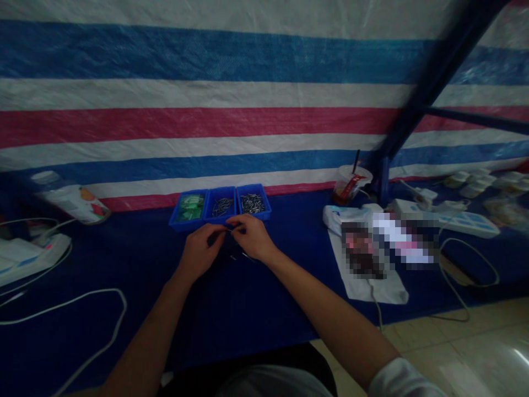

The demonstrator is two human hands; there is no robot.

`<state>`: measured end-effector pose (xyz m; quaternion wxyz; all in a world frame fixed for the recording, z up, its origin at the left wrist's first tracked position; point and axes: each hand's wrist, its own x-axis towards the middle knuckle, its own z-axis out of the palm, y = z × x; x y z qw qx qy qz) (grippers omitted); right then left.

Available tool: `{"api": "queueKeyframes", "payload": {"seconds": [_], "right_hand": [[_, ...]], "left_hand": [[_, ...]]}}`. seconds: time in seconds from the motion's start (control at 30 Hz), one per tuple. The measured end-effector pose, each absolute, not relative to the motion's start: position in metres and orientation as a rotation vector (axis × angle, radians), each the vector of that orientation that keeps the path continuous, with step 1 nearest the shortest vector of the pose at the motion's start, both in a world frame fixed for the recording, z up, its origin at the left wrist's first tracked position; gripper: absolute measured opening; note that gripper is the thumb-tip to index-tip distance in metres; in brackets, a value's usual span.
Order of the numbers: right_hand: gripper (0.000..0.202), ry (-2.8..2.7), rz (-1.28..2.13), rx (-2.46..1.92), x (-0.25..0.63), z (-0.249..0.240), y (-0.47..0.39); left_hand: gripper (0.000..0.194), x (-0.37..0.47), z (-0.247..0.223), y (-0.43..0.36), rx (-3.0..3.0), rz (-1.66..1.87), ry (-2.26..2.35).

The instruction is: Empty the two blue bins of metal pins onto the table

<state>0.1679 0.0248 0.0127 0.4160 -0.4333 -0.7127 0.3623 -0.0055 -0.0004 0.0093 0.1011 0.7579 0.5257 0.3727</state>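
Note:
Just in front of three joined blue bins, my left hand [203, 248] and my right hand [250, 234] meet with their fingertips pinched together. A small thin dark piece shows between them, too small to name. The left bin [176, 222] holds green pieces [191, 207]. Dark metal pins or screws [222, 207] lie in the middle bin [210, 194]. Shinier small metal parts [252, 203] fill the right bin [268, 208]. Below my hands, a couple of tiny metal bits [232, 257] rest on the blue table [239, 309].
A bottle [74, 198] and white power strip [33, 253] with looping cables are at left. To the right are a drink cup with straw [350, 184], a white bag [376, 289], another power strip [467, 220] and several small jars [479, 183]. Striped sheeting [231, 121] hangs behind.

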Motion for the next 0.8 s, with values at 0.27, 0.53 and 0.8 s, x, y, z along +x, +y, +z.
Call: {"api": "queueKeyframes", "payload": {"seconds": [0.27,0.53,0.8], "right_hand": [[0.040,-1.799,1.007,-1.130,0.1668,0.0129,0.0243],[0.042,-1.737,1.051,-1.088,0.1657,0.0128,0.0253],[0.040,-1.577,1.206,-1.104,0.1659,0.0118,0.0278]], "left_hand": [[0.024,-0.0075,0.0117,0.0016,2.234,1.249,1.591],[0.028,-0.0084,0.0126,0.0009,2.271,1.368,1.608],[0.021,-0.0084,0.0132,0.0013,2.242,1.365,1.688]]}}
